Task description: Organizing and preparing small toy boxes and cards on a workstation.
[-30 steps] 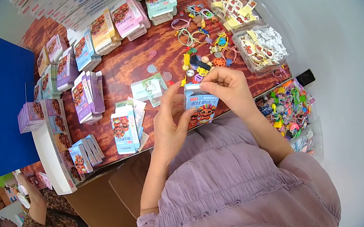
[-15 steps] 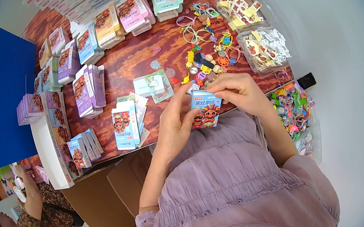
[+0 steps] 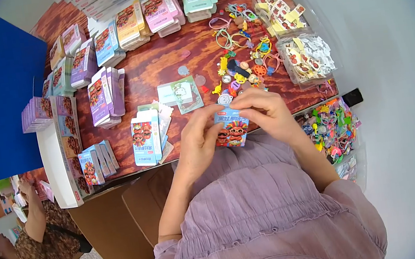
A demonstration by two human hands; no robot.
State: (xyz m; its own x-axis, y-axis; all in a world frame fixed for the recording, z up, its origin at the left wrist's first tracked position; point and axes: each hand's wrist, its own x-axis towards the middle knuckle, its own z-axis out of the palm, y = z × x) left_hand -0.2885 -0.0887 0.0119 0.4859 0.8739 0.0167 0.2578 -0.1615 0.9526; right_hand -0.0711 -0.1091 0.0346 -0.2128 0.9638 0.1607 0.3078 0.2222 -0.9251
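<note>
Above the six o'clock edge of a glossy, wood-patterned table (image 3: 151, 58), a worker's two hands close on one small light-blue carton (image 3: 234, 132); the left hand (image 3: 199, 137) grips its side between thumb and fingers, while the right hand (image 3: 268, 113) pinches at its top edge; the dark mouth that gaped a second ago no longer shows, suggesting the carton is all but sealed; just beyond, at twelve, lie a round pale trinket (image 3: 224, 99), moulded plastic charms (image 3: 223, 64) and looped, stretchy hair ties (image 3: 224, 38); at half past ten, a filmy green card (image 3: 191, 94); at nine, a slanting pile of smooth, flat-sided blue boxes (image 3: 144, 142); at ten, stacked purple boxes (image 3: 100, 100); at two, limp paper slips (image 3: 316, 51) in a heap; at three, a tangled mass of bright plastic pieces (image 3: 330, 129).
</note>
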